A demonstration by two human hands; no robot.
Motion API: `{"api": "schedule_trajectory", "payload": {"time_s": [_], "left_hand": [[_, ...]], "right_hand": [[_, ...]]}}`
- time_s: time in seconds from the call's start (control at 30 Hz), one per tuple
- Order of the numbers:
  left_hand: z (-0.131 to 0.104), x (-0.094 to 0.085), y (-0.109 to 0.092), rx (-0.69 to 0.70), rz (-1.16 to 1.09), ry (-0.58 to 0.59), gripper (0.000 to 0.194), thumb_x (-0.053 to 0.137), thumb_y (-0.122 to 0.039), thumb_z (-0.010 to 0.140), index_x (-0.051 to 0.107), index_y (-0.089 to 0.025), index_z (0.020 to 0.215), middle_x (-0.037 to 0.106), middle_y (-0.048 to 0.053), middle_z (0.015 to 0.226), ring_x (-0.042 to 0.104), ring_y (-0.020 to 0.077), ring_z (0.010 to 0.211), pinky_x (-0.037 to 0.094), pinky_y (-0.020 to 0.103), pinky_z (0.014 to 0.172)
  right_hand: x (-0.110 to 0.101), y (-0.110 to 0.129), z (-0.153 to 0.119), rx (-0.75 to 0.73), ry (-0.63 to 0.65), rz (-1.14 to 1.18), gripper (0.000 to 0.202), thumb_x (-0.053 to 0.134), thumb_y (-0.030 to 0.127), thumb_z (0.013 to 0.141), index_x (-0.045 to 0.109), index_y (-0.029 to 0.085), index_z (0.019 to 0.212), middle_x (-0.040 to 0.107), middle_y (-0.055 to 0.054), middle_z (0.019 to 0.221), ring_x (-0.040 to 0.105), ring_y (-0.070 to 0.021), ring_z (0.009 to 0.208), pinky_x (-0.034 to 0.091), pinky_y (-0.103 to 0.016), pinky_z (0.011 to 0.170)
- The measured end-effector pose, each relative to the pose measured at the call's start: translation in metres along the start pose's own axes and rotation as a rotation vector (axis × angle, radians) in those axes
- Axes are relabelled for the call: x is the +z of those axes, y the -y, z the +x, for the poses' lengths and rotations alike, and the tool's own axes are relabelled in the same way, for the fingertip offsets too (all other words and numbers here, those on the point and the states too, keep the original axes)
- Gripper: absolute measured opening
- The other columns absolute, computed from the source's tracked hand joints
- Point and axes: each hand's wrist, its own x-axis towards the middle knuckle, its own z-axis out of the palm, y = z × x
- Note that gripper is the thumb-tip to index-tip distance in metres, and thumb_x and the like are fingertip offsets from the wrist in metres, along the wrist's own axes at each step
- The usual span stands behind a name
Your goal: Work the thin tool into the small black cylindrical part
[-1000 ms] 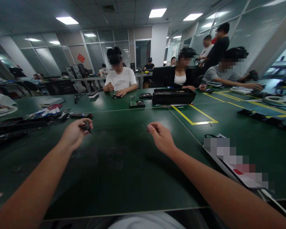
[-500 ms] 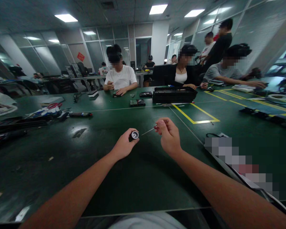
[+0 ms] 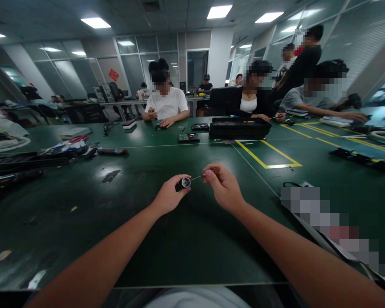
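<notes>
My left hand (image 3: 170, 194) is closed around a small black cylinder (image 3: 186, 182) with a silvery rim, its open end turned towards my right hand. What sits inside that end is too small to make out. In my right hand (image 3: 223, 184) is a thin screwdriver (image 3: 197, 177) with a reddish handle, pinched between thumb and fingers. Its shaft points left and its tip reaches the cylinder's rim; whether it touches a part inside I cannot tell. Both hands are held above the green table (image 3: 167, 252).
A long black housing (image 3: 239, 129) and a circuit board part (image 3: 188, 137) lie across the table. Tools and cables (image 3: 66, 145) are heaped at left, near a dark pen-like tool (image 3: 113, 152). A pale bag (image 3: 327, 218) lies at right. Several people sit opposite.
My right hand has moved left, bringing the screwdriver tip from just beside the cylinder to its open end. The whole view has shifted slightly.
</notes>
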Motion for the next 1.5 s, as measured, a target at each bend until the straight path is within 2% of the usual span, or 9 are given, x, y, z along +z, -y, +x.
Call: {"api": "schedule_trajectory", "payload": {"time_s": [0.17,0.4,0.6,0.73,0.97,1.1,1.23,1.37,1.5], "left_hand": [[0.0,0.0,0.006,0.009,-0.003,0.003,0.039,0.069,-0.021,0.083,0.064,-0.026,0.121,0.065,0.003,0.122,0.06,0.0215,0.114,0.043,0.038,0.103],[0.0,-0.001,0.002,-0.026,-0.028,-0.009,0.037,0.068,-0.021,0.083,0.065,-0.025,0.119,0.065,0.004,0.12,0.061,0.0215,0.111,0.045,0.038,0.1],[0.0,0.0,0.001,-0.021,-0.065,0.003,0.039,0.069,-0.02,0.081,0.064,-0.025,0.12,0.066,0.003,0.118,0.062,0.0201,0.108,0.046,0.036,0.099],[0.0,0.0,0.0,-0.02,-0.048,0.011,0.039,0.07,-0.019,0.081,0.065,-0.025,0.119,0.066,0.004,0.118,0.062,0.0212,0.109,0.046,0.038,0.099],[-0.001,-0.001,-0.001,0.013,-0.03,0.031,0.04,0.07,-0.019,0.081,0.065,-0.025,0.121,0.065,0.004,0.121,0.059,0.022,0.114,0.043,0.039,0.103],[-0.001,-0.001,0.002,0.026,-0.032,0.036,0.04,0.069,-0.019,0.082,0.065,-0.025,0.121,0.065,0.005,0.121,0.059,0.0221,0.115,0.042,0.04,0.104],[0.001,-0.001,0.01,0.035,-0.055,0.016,0.04,0.07,-0.021,0.082,0.065,-0.026,0.121,0.065,0.005,0.12,0.059,0.0219,0.114,0.042,0.041,0.103],[0.002,-0.001,0.011,0.037,-0.035,0.016,0.04,0.07,-0.02,0.082,0.065,-0.025,0.121,0.065,0.006,0.119,0.059,0.0223,0.113,0.043,0.041,0.102],[0.0,-0.001,0.004,0.057,-0.005,0.024,0.039,0.07,-0.018,0.081,0.066,-0.025,0.12,0.066,0.005,0.117,0.059,0.0216,0.112,0.042,0.039,0.102]], "right_hand": [[0.0,0.005,0.001,0.019,-0.009,-0.06,0.022,0.05,0.04,0.096,0.062,0.021,0.096,0.069,-0.002,0.078,0.066,-0.0158,0.069,0.048,-0.029,0.065],[-0.003,0.01,0.004,0.095,-0.111,-0.227,0.031,0.057,0.048,0.091,0.068,0.02,0.083,0.064,0.001,0.062,0.058,-0.0139,0.055,0.039,-0.027,0.054],[-0.002,0.008,0.005,0.138,-0.183,-0.283,0.041,0.059,0.056,0.088,0.065,0.02,0.071,0.058,0.002,0.055,0.052,-0.0125,0.051,0.035,-0.026,0.052],[-0.003,0.007,0.006,0.095,-0.197,-0.337,0.045,0.061,0.058,0.085,0.061,0.02,0.062,0.055,0.003,0.052,0.047,-0.011,0.047,0.032,-0.026,0.049],[-0.004,0.007,0.004,-0.039,-0.133,-0.378,0.042,0.066,0.054,0.083,0.06,0.019,0.061,0.052,0.004,0.048,0.045,-0.0095,0.044,0.032,-0.025,0.048],[-0.006,0.009,0.003,-0.083,-0.007,-0.31,0.029,0.065,0.048,0.085,0.068,0.02,0.083,0.066,0.001,0.065,0.058,-0.0139,0.056,0.041,-0.026,0.055],[-0.007,0.013,0.002,-0.144,0.137,-0.222,0.016,0.058,0.033,0.091,0.065,0.022,0.1,0.07,-0.004,0.085,0.065,-0.0182,0.075,0.049,-0.031,0.067],[-0.008,0.016,0.001,-0.192,0.208,-0.216,0.011,0.054,0.026,0.091,0.062,0.022,0.097,0.067,-0.003,0.084,0.064,-0.018,0.077,0.049,-0.032,0.072],[-0.007,0.015,0.003,-0.174,0.152,-0.254,0.018,0.055,0.036,0.093,0.064,0.021,0.091,0.066,-0.002,0.079,0.061,-0.0171,0.071,0.044,-0.029,0.066]]}}
